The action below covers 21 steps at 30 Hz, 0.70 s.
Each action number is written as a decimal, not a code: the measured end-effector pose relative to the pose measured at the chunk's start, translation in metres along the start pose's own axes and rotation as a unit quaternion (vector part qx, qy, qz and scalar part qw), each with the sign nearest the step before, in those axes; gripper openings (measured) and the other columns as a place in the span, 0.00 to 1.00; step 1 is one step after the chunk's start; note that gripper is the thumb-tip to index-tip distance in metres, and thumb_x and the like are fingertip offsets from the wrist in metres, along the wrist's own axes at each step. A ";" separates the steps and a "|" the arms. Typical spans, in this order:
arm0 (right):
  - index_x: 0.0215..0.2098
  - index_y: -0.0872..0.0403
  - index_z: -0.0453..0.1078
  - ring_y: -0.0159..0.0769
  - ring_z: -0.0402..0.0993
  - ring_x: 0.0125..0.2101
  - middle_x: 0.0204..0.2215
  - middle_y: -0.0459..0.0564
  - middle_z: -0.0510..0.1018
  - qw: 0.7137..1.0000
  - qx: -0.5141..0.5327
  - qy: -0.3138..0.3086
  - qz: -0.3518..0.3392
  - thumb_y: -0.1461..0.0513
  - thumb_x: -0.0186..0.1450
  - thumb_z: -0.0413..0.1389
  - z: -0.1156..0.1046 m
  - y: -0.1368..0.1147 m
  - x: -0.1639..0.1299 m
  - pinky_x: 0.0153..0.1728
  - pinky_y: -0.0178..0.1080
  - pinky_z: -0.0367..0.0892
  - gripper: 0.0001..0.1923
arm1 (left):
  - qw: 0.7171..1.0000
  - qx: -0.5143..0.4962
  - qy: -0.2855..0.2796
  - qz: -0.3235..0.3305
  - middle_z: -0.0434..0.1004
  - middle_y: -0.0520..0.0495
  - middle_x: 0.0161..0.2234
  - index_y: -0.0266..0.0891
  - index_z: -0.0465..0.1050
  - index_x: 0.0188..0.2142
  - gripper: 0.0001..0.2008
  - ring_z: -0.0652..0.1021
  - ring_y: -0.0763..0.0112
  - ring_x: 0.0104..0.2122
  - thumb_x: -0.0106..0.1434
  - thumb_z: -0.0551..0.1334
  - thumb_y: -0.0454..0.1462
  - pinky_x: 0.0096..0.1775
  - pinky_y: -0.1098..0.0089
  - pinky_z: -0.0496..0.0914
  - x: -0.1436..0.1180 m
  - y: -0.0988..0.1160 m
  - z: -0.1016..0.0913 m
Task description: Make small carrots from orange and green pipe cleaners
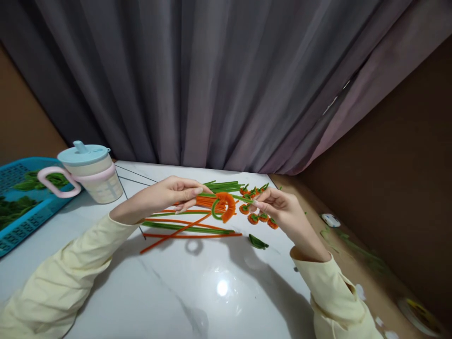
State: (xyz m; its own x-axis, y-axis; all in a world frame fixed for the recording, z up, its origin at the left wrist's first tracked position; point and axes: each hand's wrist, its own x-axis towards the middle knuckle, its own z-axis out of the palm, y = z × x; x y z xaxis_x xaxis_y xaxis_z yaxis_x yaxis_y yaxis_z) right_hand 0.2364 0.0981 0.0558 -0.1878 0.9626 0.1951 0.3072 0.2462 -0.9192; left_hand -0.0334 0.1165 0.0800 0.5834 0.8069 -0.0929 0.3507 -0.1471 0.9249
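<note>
Between my hands, above the table, a green pipe cleaner point(242, 199) is stretched, with an orange pipe cleaner coil point(230, 207) hanging from its middle in a curved, partly green loop. My left hand point(180, 192) pinches the left end of the green stem. The right end is pinched by my right hand point(275, 205). Under and behind them lie loose orange pipe cleaners point(192, 236) and a bundle of green pipe cleaners point(226, 186). Several small orange shapes with green tops point(253, 218) lie near my right hand. A folded dark green piece point(258, 242) rests nearer to me.
A cup with a blue lid and pink handle point(100, 181) stands at the left. Beside it is a blue basket point(33, 223) with green bunches inside. A grey curtain point(197, 84) hangs behind the white table point(169, 301). A small white object point(330, 220) lies beyond the table's right edge.
</note>
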 end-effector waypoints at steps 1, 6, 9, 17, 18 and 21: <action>0.23 0.55 0.65 0.29 0.67 0.19 0.22 0.49 0.77 1.000 0.001 0.001 0.008 0.55 0.58 0.59 -0.002 -0.002 0.000 0.16 0.30 0.59 0.13 | 1.000 0.012 0.006 0.003 0.63 0.56 0.17 0.37 0.71 0.46 0.18 0.65 0.75 0.20 0.65 0.53 0.45 0.25 0.74 0.61 -0.001 0.000 -0.001; 0.23 0.55 0.65 0.29 0.67 0.19 0.20 0.47 0.76 0.999 0.023 -0.027 0.009 0.56 0.57 0.60 0.005 -0.005 -0.002 0.19 0.32 0.62 0.13 | 0.994 0.101 0.010 0.039 0.71 0.47 0.51 0.45 0.66 0.53 0.22 0.71 0.62 0.48 0.60 0.59 0.47 0.45 0.69 0.66 -0.001 -0.001 0.017; 0.24 0.55 0.66 0.30 0.70 0.21 0.21 0.47 0.76 0.998 0.032 -0.044 -0.026 0.56 0.59 0.59 0.017 -0.004 -0.005 0.23 0.33 0.64 0.12 | 0.991 0.110 0.002 0.070 0.72 0.46 0.51 0.45 0.64 0.55 0.24 0.71 0.62 0.48 0.60 0.59 0.45 0.45 0.68 0.65 0.002 0.001 0.038; 0.22 0.55 0.64 0.31 0.70 0.21 0.19 0.47 0.74 1.000 0.014 -0.007 -0.025 0.57 0.58 0.59 0.018 -0.007 -0.007 0.23 0.34 0.64 0.13 | 0.995 0.009 -0.062 0.083 0.78 0.50 0.29 0.38 0.70 0.35 0.11 0.76 0.69 0.34 0.66 0.52 0.40 0.38 0.71 0.66 0.002 0.006 0.047; 0.22 0.55 0.64 0.31 0.69 0.21 0.18 0.47 0.74 1.000 0.019 -0.004 -0.008 0.56 0.57 0.60 0.016 -0.007 -0.006 0.22 0.34 0.63 0.13 | 0.995 0.010 -0.050 0.091 0.78 0.51 0.28 0.38 0.70 0.35 0.11 0.76 0.70 0.33 0.66 0.52 0.40 0.38 0.71 0.66 0.001 0.006 0.046; 0.21 0.54 0.62 0.29 0.67 0.18 0.17 0.46 0.74 0.999 0.021 0.001 0.045 0.56 0.56 0.60 0.006 -0.007 -0.004 0.19 0.32 0.59 0.14 | 0.997 -0.018 -0.014 0.080 0.76 0.52 0.29 0.37 0.68 0.45 0.12 0.76 0.71 0.31 0.65 0.53 0.39 0.37 0.70 0.67 0.001 0.006 0.043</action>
State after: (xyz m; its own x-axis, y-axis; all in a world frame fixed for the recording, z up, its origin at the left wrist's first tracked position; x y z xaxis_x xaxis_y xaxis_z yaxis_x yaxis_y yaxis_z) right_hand 0.2297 0.0921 0.0597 -0.1598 0.9808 0.1113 0.2834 0.1536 -0.9466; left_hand 0.0008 0.0915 0.0700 0.6496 0.7589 0.0465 0.2265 -0.2515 0.9410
